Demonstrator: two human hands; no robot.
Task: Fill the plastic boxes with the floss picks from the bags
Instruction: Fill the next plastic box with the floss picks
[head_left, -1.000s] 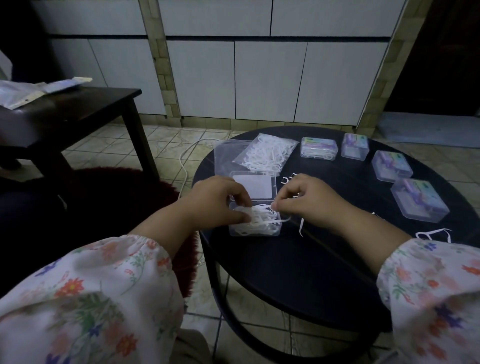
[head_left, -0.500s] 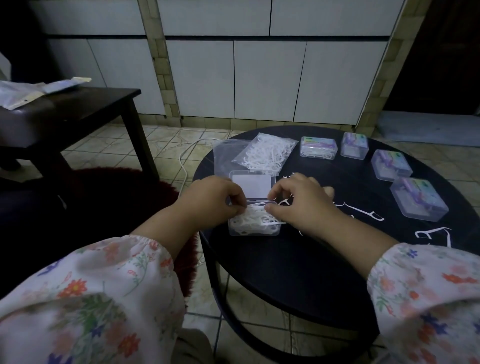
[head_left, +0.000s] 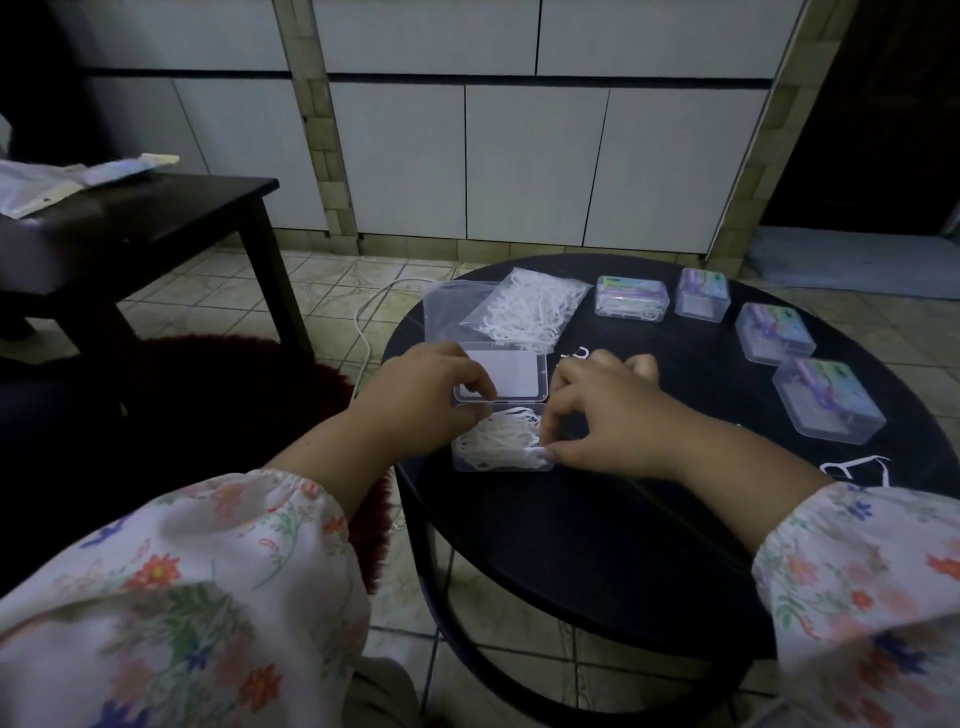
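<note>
- My left hand (head_left: 421, 397) curls its fingers at the left edge of the open clear plastic box (head_left: 501, 436); whether it grips it, I cannot tell.
- My right hand (head_left: 605, 415) pinches white floss picks (head_left: 498, 434) tangled inside that box.
- A glossy bag of picks (head_left: 530, 309) lies behind on the round black table (head_left: 597, 530).
- Four closed boxes (head_left: 826, 397) carry labels too blurred to read.

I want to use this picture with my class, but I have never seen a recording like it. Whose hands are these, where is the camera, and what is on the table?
No machine here: a person wears a camera on the head, looking down at their own hands. On the round black table lies an open plastic box partly filled with white floss picks. The left hand steadies the box at its hinge; the right hand pinches picks at the box's corner. Behind lie a bag of picks and four closed boxes in a row.
</note>
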